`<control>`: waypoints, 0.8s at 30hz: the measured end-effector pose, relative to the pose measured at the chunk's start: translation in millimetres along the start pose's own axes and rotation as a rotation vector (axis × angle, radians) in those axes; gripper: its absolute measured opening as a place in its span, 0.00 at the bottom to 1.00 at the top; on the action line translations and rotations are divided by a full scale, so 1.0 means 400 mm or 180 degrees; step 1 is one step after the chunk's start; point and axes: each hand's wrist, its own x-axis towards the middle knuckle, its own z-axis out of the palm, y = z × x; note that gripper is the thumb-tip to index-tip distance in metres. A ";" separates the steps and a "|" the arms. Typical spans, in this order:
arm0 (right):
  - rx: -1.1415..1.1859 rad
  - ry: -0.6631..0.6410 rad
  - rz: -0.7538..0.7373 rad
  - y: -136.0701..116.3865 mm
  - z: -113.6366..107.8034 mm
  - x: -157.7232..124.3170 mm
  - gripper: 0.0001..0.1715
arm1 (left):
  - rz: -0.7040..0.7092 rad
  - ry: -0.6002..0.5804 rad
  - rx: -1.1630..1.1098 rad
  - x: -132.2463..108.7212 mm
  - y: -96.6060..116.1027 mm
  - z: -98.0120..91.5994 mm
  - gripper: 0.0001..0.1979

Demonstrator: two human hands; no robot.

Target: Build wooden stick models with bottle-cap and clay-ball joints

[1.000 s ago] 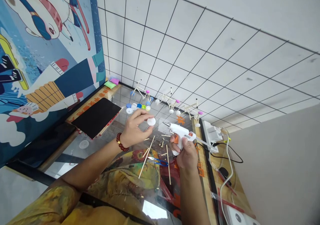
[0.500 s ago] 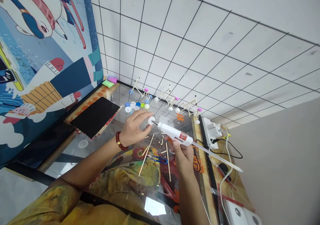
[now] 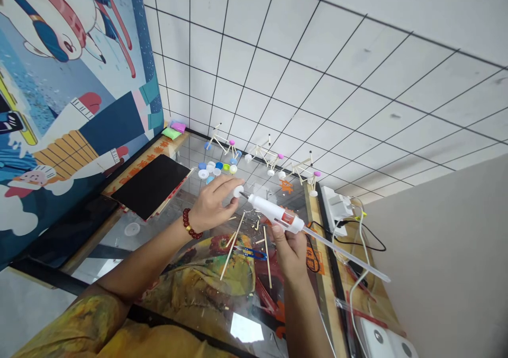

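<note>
Between the fingertips of my left hand (image 3: 212, 204) is a small white bottle cap (image 3: 238, 191), held above the glass tabletop. My right hand (image 3: 290, 244) is wrapped round a white hot glue gun (image 3: 273, 211), a long clear glue stick (image 3: 347, 253) poking out of its rear. The gun's dark nozzle tip points left and is at the cap; whether it touches cannot be made out. Below the hands lie thin wooden sticks (image 3: 233, 245), short offcuts and blue thread snips (image 3: 253, 253).
Several coloured bottle caps (image 3: 219, 166) sit beyond my left hand. Stick figures with caps and pink beads, like small bicycles (image 3: 304, 170), stand along the tiled wall. A black board (image 3: 153, 186) lies left; a power strip (image 3: 336, 209) and cables are right.
The glue gun and the cap have shifted very slightly left, and the gun's rear has tipped a little lower. Both hands keep their hold.
</note>
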 end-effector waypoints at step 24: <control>-0.1788 -0.0125 -0.0961 -0.024 -0.029 0.002 0.12 | 0.0989 -0.0190 0.0658 -0.003 -0.025 -0.003 0.26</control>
